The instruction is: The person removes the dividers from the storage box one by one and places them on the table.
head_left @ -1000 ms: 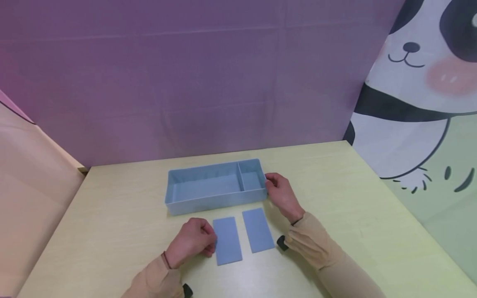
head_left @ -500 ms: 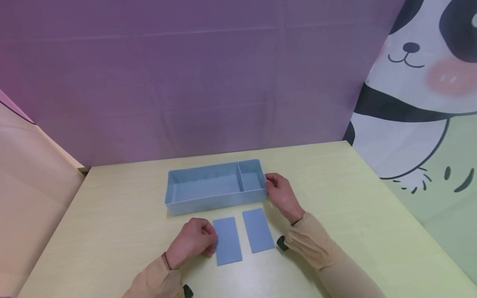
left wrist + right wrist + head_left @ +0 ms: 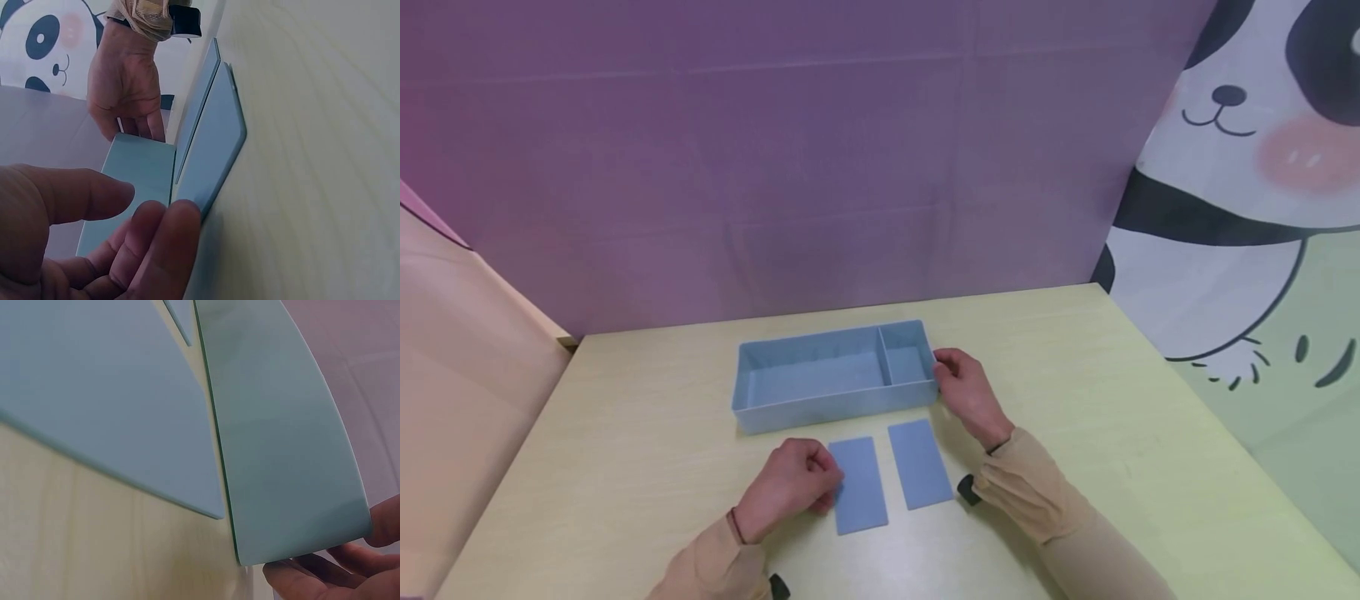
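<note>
On the table stands a light blue two-compartment box [image 3: 820,408], its smaller compartment on the right. My right hand [image 3: 972,396] holds the box's right end, with fingers curled against that wall and at the rim; the exact contact is partly hidden. Two flat blue rectangular panels lie side by side in front of the box: a left panel [image 3: 859,487] and a right panel [image 3: 920,463]. At the left panel's left edge is my left hand [image 3: 786,483], loosely bent, its thumb apart from the fingers in the left wrist view. Its fingertips overlap the panel's edge; whether they touch it is unclear.
The light wooden table [image 3: 625,433] extends on both sides of the box. Behind it hangs a purple cloth [image 3: 775,167], with a panda-printed sheet [image 3: 1240,183] at the right. Beige sleeves and small black wrist devices are on both forearms.
My left hand's fingertips have shifted slightly right, over the left panel's edge. The right hand, box and panels stay where they were.
</note>
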`<state>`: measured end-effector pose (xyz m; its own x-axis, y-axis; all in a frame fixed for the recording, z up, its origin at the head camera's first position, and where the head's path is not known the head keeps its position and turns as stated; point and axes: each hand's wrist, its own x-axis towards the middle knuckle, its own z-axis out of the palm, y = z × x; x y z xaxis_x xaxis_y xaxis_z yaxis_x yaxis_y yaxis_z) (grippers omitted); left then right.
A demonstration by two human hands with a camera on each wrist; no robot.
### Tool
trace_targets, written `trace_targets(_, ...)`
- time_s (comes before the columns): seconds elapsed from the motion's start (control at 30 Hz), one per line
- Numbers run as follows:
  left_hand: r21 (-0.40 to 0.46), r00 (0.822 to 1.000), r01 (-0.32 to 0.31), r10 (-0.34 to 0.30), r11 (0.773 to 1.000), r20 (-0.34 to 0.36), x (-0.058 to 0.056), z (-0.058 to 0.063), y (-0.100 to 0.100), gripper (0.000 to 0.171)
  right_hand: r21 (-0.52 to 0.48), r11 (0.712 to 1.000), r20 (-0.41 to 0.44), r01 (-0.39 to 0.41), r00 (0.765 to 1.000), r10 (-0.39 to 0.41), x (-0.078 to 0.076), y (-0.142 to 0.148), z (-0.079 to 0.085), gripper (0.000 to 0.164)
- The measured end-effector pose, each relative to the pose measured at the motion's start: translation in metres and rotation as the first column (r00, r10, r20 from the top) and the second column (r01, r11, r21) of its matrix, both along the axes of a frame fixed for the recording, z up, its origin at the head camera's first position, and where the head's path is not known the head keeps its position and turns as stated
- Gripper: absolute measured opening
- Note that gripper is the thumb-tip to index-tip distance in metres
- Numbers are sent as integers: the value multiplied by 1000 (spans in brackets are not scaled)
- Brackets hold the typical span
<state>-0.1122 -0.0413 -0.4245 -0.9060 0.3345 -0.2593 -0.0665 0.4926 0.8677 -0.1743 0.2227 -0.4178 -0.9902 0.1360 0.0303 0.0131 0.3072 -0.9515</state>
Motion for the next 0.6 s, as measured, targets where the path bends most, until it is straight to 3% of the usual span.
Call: trace_targets(0.6, -41, 995, 3, -7, 999, -101, 1, 2, 3, 13, 1, 1000, 12, -9, 1000, 9, 0, -1, 0, 34)
